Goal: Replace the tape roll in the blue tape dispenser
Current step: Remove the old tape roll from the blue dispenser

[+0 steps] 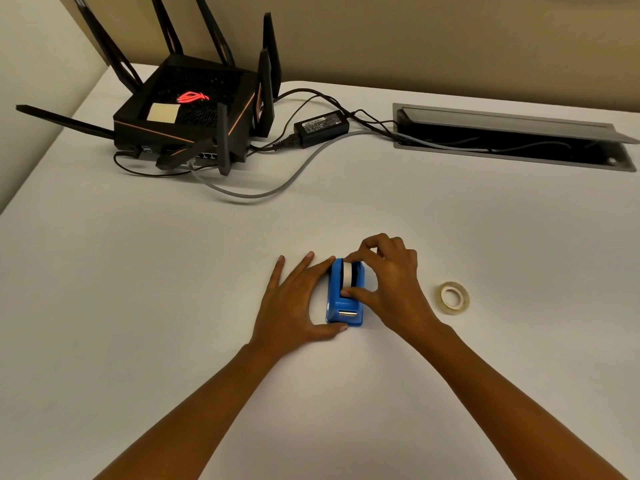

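Observation:
The blue tape dispenser [341, 299] stands on the white table, its metal cutter facing me. A white tape roll [347, 274] sits in its slot. My left hand [298, 303] lies flat against the dispenser's left side, thumb curled at its front corner. My right hand [388, 282] is over the dispenser, with thumb and fingers pinching the white roll from front and back. A second, yellowish tape roll [454, 298] lies flat on the table to the right, apart from both hands.
A black router [187, 109] with several antennas stands at the back left, with a power brick [320, 128] and cables [277, 183] trailing toward an open cable tray [512, 136] at the back right.

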Action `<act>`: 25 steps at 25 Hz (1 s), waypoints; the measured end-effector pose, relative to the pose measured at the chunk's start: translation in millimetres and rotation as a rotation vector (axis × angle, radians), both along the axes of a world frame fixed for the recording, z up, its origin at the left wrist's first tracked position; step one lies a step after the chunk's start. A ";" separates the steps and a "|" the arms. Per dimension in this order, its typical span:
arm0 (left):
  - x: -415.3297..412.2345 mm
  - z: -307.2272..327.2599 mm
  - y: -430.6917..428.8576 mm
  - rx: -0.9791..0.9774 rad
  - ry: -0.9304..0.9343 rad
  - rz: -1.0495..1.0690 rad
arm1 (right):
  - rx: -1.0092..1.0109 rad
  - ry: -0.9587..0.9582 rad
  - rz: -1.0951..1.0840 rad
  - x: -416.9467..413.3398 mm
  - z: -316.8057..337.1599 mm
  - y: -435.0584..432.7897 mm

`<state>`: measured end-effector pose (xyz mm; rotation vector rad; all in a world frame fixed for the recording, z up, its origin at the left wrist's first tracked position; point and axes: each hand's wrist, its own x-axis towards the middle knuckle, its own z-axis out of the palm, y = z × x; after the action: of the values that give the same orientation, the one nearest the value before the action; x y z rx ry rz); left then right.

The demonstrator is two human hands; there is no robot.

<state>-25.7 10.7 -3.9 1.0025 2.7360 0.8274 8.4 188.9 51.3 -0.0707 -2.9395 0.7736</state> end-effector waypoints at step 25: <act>35.3 65.4 2.7 0.659 -0.604 0.338 | -0.480 0.051 -0.171 52.3 51.9 -15.4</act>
<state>9.6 13.5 61.5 0.2437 2.1434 1.8070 60.7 173.6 103.1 -0.3260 -2.5894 1.4025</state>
